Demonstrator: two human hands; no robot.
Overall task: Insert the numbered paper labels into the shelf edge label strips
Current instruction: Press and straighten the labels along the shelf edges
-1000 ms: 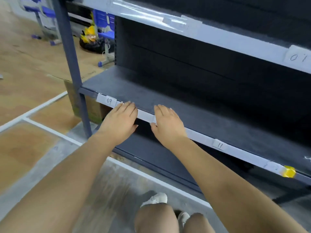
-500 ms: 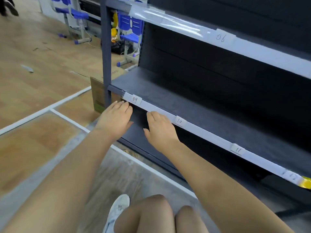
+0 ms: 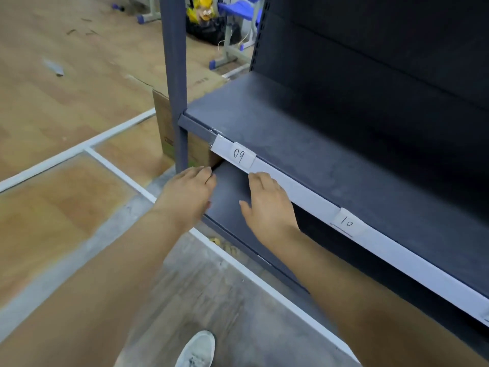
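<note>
Two paper labels sit in the white label strip [image 3: 304, 193] on the shelf [image 3: 317, 144] edge: "09" [image 3: 239, 155] near the post [image 3: 176, 75], "10" [image 3: 346, 221] further right. The left hand [image 3: 189, 193] and right hand [image 3: 267, 205] reach below the strip, fingers straight and holding nothing; the right fingertips touch its lower edge.

Your left hand [image 3: 189, 193] lies below and left of label 09 [image 3: 239, 156], your right hand [image 3: 267, 205] just beneath the label strip [image 3: 304, 196], between label 09 and label 10 [image 3: 346, 221] farther right. A cardboard box [image 3: 161, 120] stands behind the shelf post [image 3: 174, 75].
</note>
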